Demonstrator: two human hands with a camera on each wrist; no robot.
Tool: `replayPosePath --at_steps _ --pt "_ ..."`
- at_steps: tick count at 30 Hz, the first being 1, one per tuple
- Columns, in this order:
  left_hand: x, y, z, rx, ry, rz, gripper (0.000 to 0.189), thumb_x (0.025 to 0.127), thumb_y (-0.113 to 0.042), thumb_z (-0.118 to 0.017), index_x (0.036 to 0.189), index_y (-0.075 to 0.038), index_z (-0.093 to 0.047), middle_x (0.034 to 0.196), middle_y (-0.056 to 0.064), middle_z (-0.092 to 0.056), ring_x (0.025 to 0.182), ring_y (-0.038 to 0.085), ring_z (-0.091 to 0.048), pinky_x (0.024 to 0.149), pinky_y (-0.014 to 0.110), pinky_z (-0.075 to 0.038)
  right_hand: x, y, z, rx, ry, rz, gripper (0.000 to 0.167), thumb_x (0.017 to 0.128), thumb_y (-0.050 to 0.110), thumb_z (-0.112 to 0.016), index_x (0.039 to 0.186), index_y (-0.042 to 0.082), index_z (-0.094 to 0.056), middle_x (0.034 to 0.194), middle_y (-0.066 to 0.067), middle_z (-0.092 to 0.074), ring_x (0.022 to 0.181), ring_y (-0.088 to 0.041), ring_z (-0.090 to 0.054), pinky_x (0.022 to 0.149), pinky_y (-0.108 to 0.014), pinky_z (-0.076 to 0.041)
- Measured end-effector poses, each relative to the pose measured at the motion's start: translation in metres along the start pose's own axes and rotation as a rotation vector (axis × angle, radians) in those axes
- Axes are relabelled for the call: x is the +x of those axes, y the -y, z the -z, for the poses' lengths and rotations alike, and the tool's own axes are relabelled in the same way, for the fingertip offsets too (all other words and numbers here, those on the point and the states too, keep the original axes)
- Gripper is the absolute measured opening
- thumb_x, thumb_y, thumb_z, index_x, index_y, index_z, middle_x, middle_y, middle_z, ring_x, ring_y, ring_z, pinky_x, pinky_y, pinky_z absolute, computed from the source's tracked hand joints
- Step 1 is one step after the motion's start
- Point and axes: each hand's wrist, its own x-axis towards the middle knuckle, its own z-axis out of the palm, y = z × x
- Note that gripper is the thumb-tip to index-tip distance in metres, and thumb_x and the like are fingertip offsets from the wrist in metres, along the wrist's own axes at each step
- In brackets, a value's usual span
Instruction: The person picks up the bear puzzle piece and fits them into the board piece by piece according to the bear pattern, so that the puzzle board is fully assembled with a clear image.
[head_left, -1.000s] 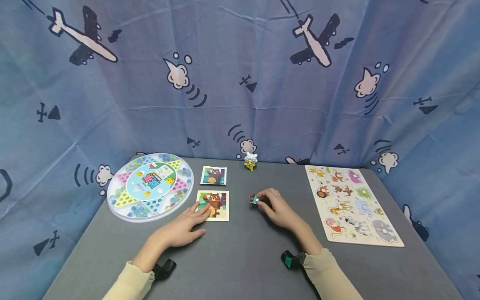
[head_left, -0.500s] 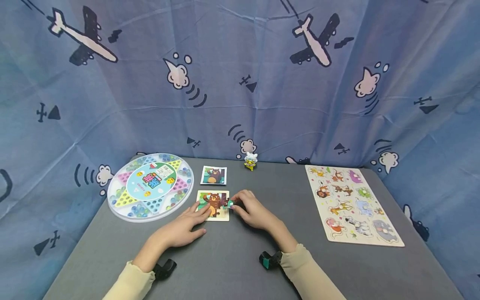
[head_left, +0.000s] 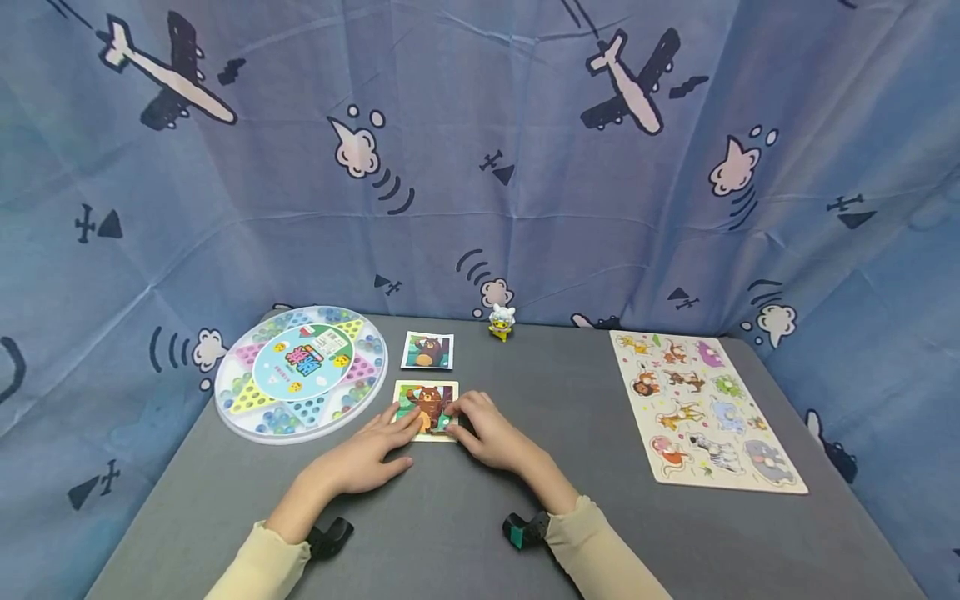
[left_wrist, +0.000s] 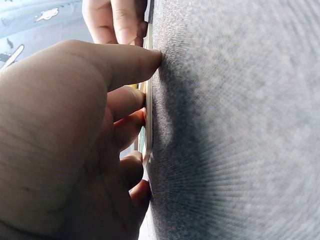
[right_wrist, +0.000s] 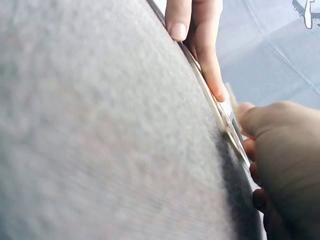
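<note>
A small square jigsaw puzzle with a brown bear picture (head_left: 428, 402) lies flat on the grey table. My left hand (head_left: 366, 458) rests on its left side, fingers extended and thumb spread out on the cloth. At the lower right corner of the puzzle, my right hand (head_left: 492, 437) pinches a puzzle piece (right_wrist: 231, 98) between thumb and fingers. That piece stands tilted over the board in the right wrist view, its picture mostly covered by the fingers. Just behind the puzzle sits a matching bear picture card (head_left: 428, 351).
Left of the puzzle is a round marble board game (head_left: 302, 375) under a clear cover. A wooden animal puzzle board (head_left: 705, 412) lies on the right. Near the back edge stands a small yellow and white figurine (head_left: 501, 322), with a blue printed curtain (head_left: 450, 208) behind.
My right hand has carried the puzzle piece leftward from the bare table to the bear puzzle, then slightly down toward its lower right corner. My left hand has stayed in place.
</note>
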Motion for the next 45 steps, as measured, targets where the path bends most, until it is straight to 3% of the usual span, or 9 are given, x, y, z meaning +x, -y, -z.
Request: replayPosePath --at_steps 6,12,17,23,34,45 --pt "0.0 0.002 0.0 0.003 0.004 -0.007 0.061 0.109 -0.03 -0.059 0.164 -0.009 -0.041 0.176 0.006 -0.025 0.163 0.042 -0.009 0.129 0.064 -0.017 -0.005 0.0 -0.005 -0.072 -0.019 -0.008 0.022 0.107 0.02 -0.066 0.124 0.006 -0.069 0.122 -0.01 -0.062 0.112 -0.025 -0.055 0.099 -0.045 -0.051" --pt "0.001 0.002 -0.002 0.005 0.01 0.001 0.062 0.109 -0.03 -0.059 0.164 -0.011 -0.04 0.176 0.004 -0.024 0.164 0.04 -0.008 0.13 0.062 -0.017 -0.007 -0.002 -0.006 0.011 -0.064 -0.052 0.028 0.102 0.019 -0.073 0.128 0.007 -0.07 0.125 -0.009 -0.065 0.113 -0.023 -0.058 0.098 -0.044 -0.053" --pt "0.001 0.001 -0.001 0.003 0.008 0.0 0.062 0.109 -0.03 -0.059 0.164 -0.011 -0.04 0.176 0.005 -0.024 0.163 0.041 -0.008 0.13 0.063 -0.017 -0.006 -0.003 -0.007 0.088 -0.132 -0.057 0.037 0.096 0.017 -0.08 0.131 0.008 -0.071 0.12 -0.005 -0.072 0.101 -0.019 -0.061 0.089 -0.037 -0.054" --pt "0.0 -0.002 0.0 0.019 0.004 0.0 0.061 0.109 -0.028 -0.06 0.164 -0.008 -0.041 0.175 0.007 -0.025 0.163 0.043 -0.009 0.13 0.064 -0.016 -0.005 -0.005 -0.009 0.088 -0.164 -0.053 0.038 0.094 0.016 -0.083 0.13 0.008 -0.072 0.114 -0.003 -0.075 0.099 -0.018 -0.062 0.088 -0.035 -0.055" --pt "0.003 -0.015 -0.004 0.104 0.02 0.061 0.067 0.108 -0.032 -0.061 0.165 -0.005 -0.038 0.176 0.009 -0.022 0.163 0.041 -0.008 0.13 0.061 -0.019 -0.005 -0.005 -0.007 0.034 -0.153 -0.07 0.028 0.096 0.02 -0.082 0.122 0.01 -0.078 0.12 -0.006 -0.07 0.113 -0.025 -0.062 0.097 -0.047 -0.054" --pt "0.021 -0.027 -0.008 0.122 0.025 -0.024 0.066 0.108 -0.031 -0.062 0.165 -0.006 -0.037 0.174 0.012 -0.028 0.163 0.04 -0.012 0.129 0.06 -0.023 -0.005 -0.004 -0.009 0.011 -0.158 -0.073 0.02 0.095 0.021 -0.082 0.114 0.012 -0.08 0.117 -0.006 -0.069 0.111 -0.025 -0.062 0.096 -0.048 -0.054"
